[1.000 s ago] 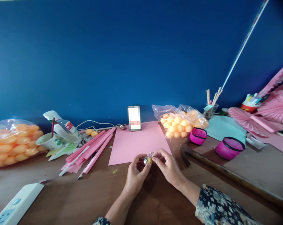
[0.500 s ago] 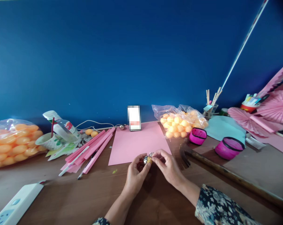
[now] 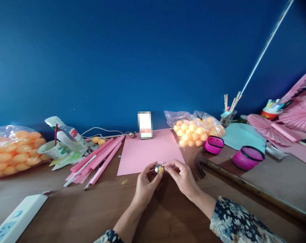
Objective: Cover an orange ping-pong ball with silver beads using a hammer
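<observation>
A small ball, partly covered in shiny silver and partly yellow-orange, sits between the thumb and fingers of my left hand. My right hand is pinched beside it, holding a small shiny silver piece close to the ball's upper right. Whether that piece touches the ball I cannot tell. Beyond both hands lies a flat pink sheet. On its far edge stands an upright phone-like object with a blurred screen, and a silver ball rests near its left corner.
Pink strips lie left, near a paper cup and a large bag of orange balls. Another bag of balls stands back right. A hammer, magenta containers and a power strip lie around.
The silver piece and my right fingertips have shifted slightly at the ball, and the ball seems turned a little, showing more silver. The whole view has moved slightly.
</observation>
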The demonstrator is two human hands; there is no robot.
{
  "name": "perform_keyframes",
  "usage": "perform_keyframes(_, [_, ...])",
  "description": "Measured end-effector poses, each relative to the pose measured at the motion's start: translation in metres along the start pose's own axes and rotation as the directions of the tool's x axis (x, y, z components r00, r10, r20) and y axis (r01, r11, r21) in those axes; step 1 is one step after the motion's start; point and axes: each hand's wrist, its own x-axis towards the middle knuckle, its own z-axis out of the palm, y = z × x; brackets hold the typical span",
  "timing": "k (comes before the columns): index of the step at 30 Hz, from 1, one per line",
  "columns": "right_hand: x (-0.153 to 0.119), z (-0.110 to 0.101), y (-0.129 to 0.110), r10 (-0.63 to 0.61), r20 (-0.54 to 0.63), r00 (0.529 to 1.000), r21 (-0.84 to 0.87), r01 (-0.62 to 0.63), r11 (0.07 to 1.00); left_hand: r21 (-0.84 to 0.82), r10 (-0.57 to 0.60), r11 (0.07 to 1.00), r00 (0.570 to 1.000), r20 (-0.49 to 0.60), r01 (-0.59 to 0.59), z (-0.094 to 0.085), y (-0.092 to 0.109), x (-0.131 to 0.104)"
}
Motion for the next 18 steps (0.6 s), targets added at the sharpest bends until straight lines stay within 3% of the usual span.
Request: perform_keyframes(18, [-0.0002,0.0001,0.0036,-0.062,-0.019,0.998,0.028,0.063,0.998,0.004,0.009,1.0,0.997,0.078,-0.009,0.0008,0.0002,-0.0023])
